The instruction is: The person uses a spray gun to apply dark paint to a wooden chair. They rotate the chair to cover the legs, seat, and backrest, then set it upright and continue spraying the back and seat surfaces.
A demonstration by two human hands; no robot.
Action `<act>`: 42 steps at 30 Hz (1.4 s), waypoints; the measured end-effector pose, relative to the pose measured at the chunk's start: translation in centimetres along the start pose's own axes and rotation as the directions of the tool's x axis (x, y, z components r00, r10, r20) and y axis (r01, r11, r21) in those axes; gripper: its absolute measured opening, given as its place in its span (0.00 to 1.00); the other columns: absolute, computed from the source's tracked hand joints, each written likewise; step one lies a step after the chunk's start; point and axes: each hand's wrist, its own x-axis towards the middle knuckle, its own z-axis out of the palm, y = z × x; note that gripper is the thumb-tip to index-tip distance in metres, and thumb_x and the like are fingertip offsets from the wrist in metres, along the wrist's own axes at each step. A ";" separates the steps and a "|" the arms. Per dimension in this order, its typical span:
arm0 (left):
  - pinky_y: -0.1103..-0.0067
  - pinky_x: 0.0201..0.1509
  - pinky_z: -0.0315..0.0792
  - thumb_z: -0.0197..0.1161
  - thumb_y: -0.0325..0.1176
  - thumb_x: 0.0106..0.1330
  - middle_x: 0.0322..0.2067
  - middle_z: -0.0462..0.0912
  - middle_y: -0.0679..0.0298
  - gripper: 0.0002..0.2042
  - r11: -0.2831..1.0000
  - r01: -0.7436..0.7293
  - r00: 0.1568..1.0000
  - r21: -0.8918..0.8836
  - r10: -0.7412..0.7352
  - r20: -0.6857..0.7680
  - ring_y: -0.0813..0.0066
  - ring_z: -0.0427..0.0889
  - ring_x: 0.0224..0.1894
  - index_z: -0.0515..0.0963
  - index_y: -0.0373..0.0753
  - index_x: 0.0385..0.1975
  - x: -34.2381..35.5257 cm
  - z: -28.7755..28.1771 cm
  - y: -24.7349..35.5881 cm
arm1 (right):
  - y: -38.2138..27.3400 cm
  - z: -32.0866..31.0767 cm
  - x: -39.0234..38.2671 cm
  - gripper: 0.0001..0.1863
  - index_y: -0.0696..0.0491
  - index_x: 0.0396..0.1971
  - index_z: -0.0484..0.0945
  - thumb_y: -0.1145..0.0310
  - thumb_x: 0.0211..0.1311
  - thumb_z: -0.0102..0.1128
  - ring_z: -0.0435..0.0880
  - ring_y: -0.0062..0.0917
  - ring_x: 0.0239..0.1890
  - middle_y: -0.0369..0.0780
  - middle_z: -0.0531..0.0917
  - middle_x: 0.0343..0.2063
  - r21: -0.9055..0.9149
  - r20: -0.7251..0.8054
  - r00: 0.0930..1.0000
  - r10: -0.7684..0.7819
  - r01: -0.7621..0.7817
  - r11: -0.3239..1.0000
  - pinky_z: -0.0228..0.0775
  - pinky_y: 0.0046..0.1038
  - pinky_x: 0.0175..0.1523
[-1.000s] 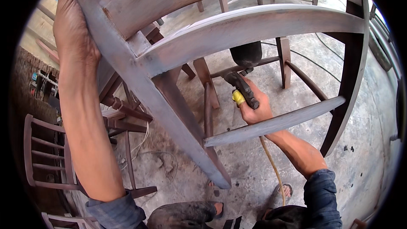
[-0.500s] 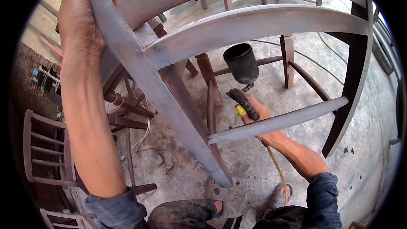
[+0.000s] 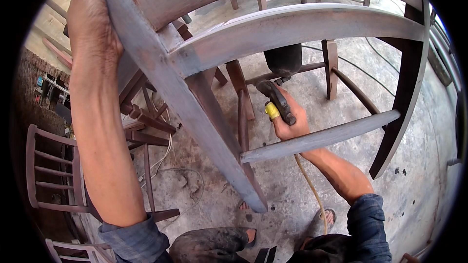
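Filling most of the frame: a dark-stained wooden chair frame (image 3: 204,102), tipped up, its long rail running from upper left down to lower centre. At upper left, left hand (image 3: 92,29) clamped around that rail's top end. Behind the slats at centre, right hand (image 3: 292,124) closed around a spray gun (image 3: 275,100), dark cup (image 3: 282,58) just above, nozzle aimed up-left at the frame's underside. Trailing from the gun toward lower centre, a thin yellowish hose (image 3: 309,185). Right hand nearer the lower slat.
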 end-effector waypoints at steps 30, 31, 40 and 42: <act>0.75 0.44 0.84 0.59 0.53 0.74 0.39 0.82 0.57 0.25 0.927 0.191 0.856 -0.323 0.003 0.516 0.72 0.83 0.41 0.73 0.35 0.55 5.7 -6.3 -3.7 | 1.1 -11.5 1.5 0.16 0.57 0.52 0.79 0.67 0.67 0.60 0.78 0.17 0.27 0.34 0.82 0.26 -0.071 0.394 0.825 0.405 -0.413 0.908 0.69 0.24 0.32; 0.74 0.46 0.85 0.59 0.51 0.75 0.40 0.82 0.57 0.24 0.914 0.220 0.831 -0.340 0.006 0.556 0.71 0.83 0.42 0.74 0.35 0.55 6.0 -6.7 -3.8 | 1.3 -11.7 1.8 0.16 0.57 0.51 0.80 0.65 0.68 0.61 0.78 0.18 0.28 0.34 0.82 0.26 -0.062 0.385 0.846 0.369 -0.375 0.925 0.70 0.25 0.33; 0.73 0.46 0.88 0.58 0.49 0.77 0.40 0.84 0.51 0.22 0.947 0.151 0.888 -0.284 -0.004 0.460 0.67 0.87 0.40 0.75 0.33 0.54 5.7 -6.5 -3.9 | 2.0 -12.6 4.0 0.12 0.55 0.38 0.81 0.60 0.66 0.64 0.69 0.13 0.14 0.30 0.79 0.18 -0.179 0.416 0.720 0.555 -0.534 0.827 0.57 0.20 0.19; 0.72 0.45 0.88 0.56 0.49 0.77 0.41 0.84 0.50 0.22 0.939 0.166 0.871 -0.302 0.004 0.491 0.66 0.87 0.42 0.75 0.34 0.54 5.7 -6.8 -4.0 | 1.1 -13.2 3.4 0.13 0.54 0.36 0.80 0.58 0.66 0.66 0.68 0.11 0.13 0.31 0.79 0.18 -0.128 0.463 0.714 0.525 -0.532 0.837 0.56 0.19 0.18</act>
